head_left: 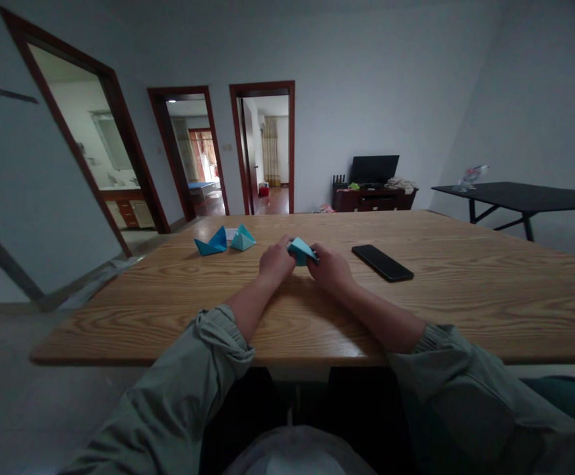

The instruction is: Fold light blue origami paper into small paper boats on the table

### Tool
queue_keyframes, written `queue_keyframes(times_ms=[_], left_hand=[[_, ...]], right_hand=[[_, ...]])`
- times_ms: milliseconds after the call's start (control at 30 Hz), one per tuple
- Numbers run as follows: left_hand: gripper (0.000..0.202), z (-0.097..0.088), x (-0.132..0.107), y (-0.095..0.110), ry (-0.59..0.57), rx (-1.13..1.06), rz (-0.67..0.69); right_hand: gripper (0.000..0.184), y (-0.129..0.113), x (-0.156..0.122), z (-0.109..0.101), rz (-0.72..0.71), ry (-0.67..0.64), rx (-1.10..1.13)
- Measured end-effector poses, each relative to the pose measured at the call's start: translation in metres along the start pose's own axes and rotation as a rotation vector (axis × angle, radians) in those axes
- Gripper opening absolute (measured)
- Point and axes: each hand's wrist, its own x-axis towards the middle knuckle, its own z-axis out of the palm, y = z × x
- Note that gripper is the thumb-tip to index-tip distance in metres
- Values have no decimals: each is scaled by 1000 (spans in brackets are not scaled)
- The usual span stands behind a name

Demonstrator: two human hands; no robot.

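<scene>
Between my two hands, just above the wooden table, is a light blue piece of folded paper [302, 251]. My left hand [276, 259] grips its left side with closed fingers. On its right side my right hand [332, 266] holds it the same way, the fingertips partly hidden behind the paper. To the left on the table stand a darker blue folded paper boat [212, 243] and a light blue folded paper piece [242, 238] with a pointed top. The two folded pieces stand close together, apart from my hands.
A black smartphone [382, 262] lies on the wooden table [179, 330] to the right of my hands. A small white item [231, 233] lies behind the paper pieces. Farther off are a black table [525, 196] and a cabinet [374, 200] with a screen [374, 169].
</scene>
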Motion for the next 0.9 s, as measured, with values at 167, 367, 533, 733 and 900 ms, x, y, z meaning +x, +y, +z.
queue_keyframes(times_ms=[167, 367, 533, 733, 900], left_hand=[[40, -5, 0, -3, -24, -30, 57], [51, -11, 5, -13, -224, -405, 116], [46, -14, 12, -23, -380, -707, -14], [66, -28, 4, -28, -700, -1001, -79], [88, -26, 2, -30, -692, -1000, -108]], right_hand=[[27, 5, 2, 2, 57, 8, 117], [49, 27, 11, 5, 76, -89, 642], [52, 41, 16, 4, 33, -238, 894], [40, 42, 13, 0, -19, -302, 868], [38, 36, 9, -6, -55, -370, 804]])
